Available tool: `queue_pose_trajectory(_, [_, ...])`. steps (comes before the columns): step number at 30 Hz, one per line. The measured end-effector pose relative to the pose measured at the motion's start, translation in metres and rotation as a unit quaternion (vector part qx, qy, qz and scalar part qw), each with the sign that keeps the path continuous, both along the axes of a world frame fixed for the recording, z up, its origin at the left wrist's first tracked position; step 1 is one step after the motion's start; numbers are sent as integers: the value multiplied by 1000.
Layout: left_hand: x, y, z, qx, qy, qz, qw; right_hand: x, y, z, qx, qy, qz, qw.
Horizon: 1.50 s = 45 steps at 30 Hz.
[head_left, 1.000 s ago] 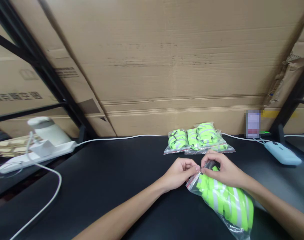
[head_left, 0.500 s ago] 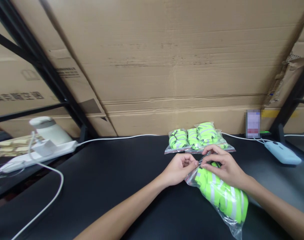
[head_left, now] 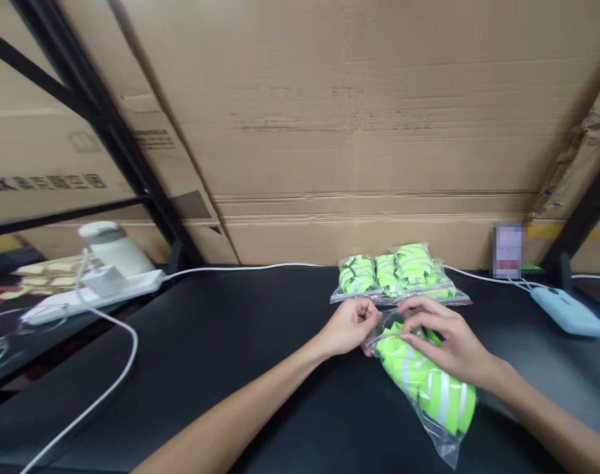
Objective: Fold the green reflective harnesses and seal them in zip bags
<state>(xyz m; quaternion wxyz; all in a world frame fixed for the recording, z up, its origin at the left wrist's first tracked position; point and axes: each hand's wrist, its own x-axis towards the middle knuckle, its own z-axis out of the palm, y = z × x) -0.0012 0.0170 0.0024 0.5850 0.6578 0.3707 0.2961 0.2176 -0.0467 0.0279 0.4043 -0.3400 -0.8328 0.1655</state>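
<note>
Near the tabletop's far edge, the left hand (head_left: 349, 327) and right hand (head_left: 445, 342) pinch the mouth of the bag (head_left: 423, 378) of neon straps, seemingly sealing it, so pressing along the zip comes next.

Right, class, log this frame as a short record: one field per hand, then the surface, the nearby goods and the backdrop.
left hand: pinches the mouth end of the clear bag
right hand: rests on the same bag, fingers at its mouth
bag contents: folded neon-yellow straps with grey stripes
surface: black table
behind the hands: sealed packets of the same straps, side by side
far left: white power strip with cable
backdrop: cardboard boxes
</note>
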Motion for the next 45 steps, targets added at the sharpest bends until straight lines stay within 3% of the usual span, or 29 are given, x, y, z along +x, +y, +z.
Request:
queue_pose_trajectory(8, [2,0,3,35,-31,-4,999,4,3,1,-49,-15,-11,999])
queue_pose_trajectory(11, [0,0,5,83,-76,-46,993,2,2,0,-42,-30,-1,999])
queue_pose_trajectory(14, [-1,1,3,97,-45,-95,990,3,3,-1,-23,-32,-7,999])
queue_pose_trajectory(19, [-4,6,-4,27,-25,-26,999,16,6,1,-80,-78,-91,990])
queue_pose_trajectory(23, [-10,13,-4,59,-38,18,997,29,12,1,-142,-181,-116,966])
queue_pose_trajectory(27, [-17,19,-1,84,-40,10,996,32,16,2,-172,-228,-139,948])
queue_pose_trajectory(31, [-24,23,4,62,-53,-1,997,30,17,1,-236,-119,-132,955])
queue_pose_trajectory(35, [-35,27,11,6,-67,-26,997,31,20,-7,-345,67,-94,931])
queue_pose_trajectory(41, [-45,35,12,-13,-70,-80,994,37,30,-9,-282,265,-91,918])
queue_pose_trajectory(45, [-45,36,11,-2,-52,-91,994,40,31,-2,-312,327,-126,883])
